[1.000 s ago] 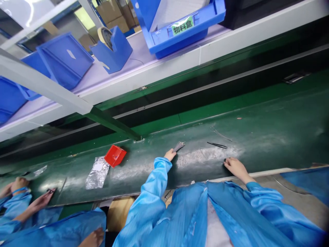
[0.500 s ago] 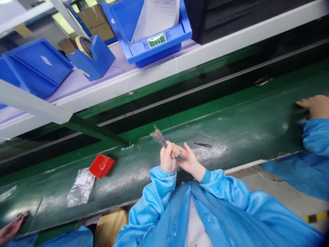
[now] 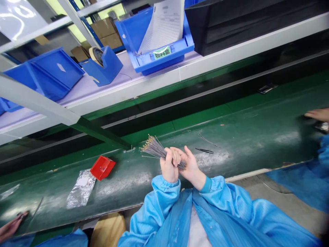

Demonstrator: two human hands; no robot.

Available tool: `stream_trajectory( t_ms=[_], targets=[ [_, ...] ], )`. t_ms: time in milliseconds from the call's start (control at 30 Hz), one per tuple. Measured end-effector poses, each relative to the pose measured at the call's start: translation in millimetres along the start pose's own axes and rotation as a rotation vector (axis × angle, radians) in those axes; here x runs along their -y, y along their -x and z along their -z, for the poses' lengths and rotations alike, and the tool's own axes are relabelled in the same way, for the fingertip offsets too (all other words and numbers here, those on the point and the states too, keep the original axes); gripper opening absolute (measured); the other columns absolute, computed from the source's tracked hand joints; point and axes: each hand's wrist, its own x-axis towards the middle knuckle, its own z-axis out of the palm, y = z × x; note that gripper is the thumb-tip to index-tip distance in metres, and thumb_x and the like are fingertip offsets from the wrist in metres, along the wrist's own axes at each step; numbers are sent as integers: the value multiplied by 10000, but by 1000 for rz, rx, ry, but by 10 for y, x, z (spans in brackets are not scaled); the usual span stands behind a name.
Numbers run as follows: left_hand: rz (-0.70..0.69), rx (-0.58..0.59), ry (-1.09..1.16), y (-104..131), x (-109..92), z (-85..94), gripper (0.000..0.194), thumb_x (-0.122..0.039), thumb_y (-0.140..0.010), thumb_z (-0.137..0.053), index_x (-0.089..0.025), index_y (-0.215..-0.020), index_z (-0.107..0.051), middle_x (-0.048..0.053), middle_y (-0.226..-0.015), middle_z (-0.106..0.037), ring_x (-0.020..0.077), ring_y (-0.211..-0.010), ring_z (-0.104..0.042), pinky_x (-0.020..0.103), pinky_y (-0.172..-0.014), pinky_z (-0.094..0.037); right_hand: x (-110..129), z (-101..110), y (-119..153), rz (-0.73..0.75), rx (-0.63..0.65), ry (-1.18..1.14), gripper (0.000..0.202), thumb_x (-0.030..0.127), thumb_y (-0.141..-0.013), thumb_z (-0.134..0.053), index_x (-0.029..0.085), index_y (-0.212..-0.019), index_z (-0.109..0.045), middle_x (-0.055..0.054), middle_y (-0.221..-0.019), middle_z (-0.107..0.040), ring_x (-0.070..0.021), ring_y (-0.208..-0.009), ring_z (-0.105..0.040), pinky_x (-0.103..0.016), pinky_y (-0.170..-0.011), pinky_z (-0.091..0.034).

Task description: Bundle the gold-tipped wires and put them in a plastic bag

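A bundle of thin grey cables [image 3: 154,148] with gold-coloured tips fans out toward the upper left. My left hand [image 3: 170,164] is wrapped round its middle. Against the lower end of the bundle lies my right hand [image 3: 189,165], palm turned to it, thumb raised and fingers partly hidden behind my left hand. One cable sticks out sideways from the rest. To the right on the green bench lie black tweezers [image 3: 204,150] and a few loose cables [image 3: 207,140].
A red bin [image 3: 102,168] and a clear plastic bag [image 3: 81,189] lie left on the green bench [image 3: 133,164]. Blue bins [image 3: 164,56] and a tape dispenser [image 3: 105,67] stand on the shelf above. Co-workers' hands show at left [image 3: 14,227] and right [image 3: 318,114].
The cable bundle has tilted further left and its tips are spread wider. The view has shifted slightly. The co-worker's hand at right has moved rightward in the picture.
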Motion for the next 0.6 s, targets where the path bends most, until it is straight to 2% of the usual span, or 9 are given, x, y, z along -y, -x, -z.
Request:
stream_trajectory(
  t_ms=[133,267,433,533,600],
  targets=[
    [5,-25,-46,10,19,-10,393,-312,-791,-574,-162,-517,-335,-85,-362,-277,35,-346,-254,190,-401,-221,-26,78,45,-20,-38,-10,507,543,-817,-317,158,-926,-628,-51,-718,-648,-197,-700,-592,-328,-668,-453],
    [36,-5,-141,58,85,7,412,-351,-762,-599,-162,-490,-353,-69,-357,-330,45,-353,-317,200,-415,-260,-41,68,84,-24,-76,-15,447,499,-799,-396,151,-920,-649,-66,-799,-668,-226,-853,-595,-366,-805,-441],
    [81,15,-212,126,180,86,371,-375,-721,-636,-164,-522,-404,-55,-366,-408,56,-349,-364,209,-416,-287,18,-2,85,-21,-62,-32,423,483,-748,-502,139,-938,-659,-77,-906,-670,-233,-934,-579,-384,-901,-398],
    [109,-14,-182,148,235,91,426,-421,-698,-651,-166,-506,-367,-73,-338,-340,39,-325,-311,194,-388,-238,-19,19,75,-26,-114,-20,410,487,-699,-558,139,-881,-678,-80,-888,-676,-243,-929,-582,-386,-890,-404],
    [154,-75,-131,148,283,94,463,-455,-676,-665,-167,-512,-341,-92,-340,-282,20,-319,-251,178,-372,-183,-97,120,63,-31,-158,23,412,517,-658,-589,153,-824,-689,-76,-834,-681,-254,-910,-587,-391,-860,-419]
  ],
)
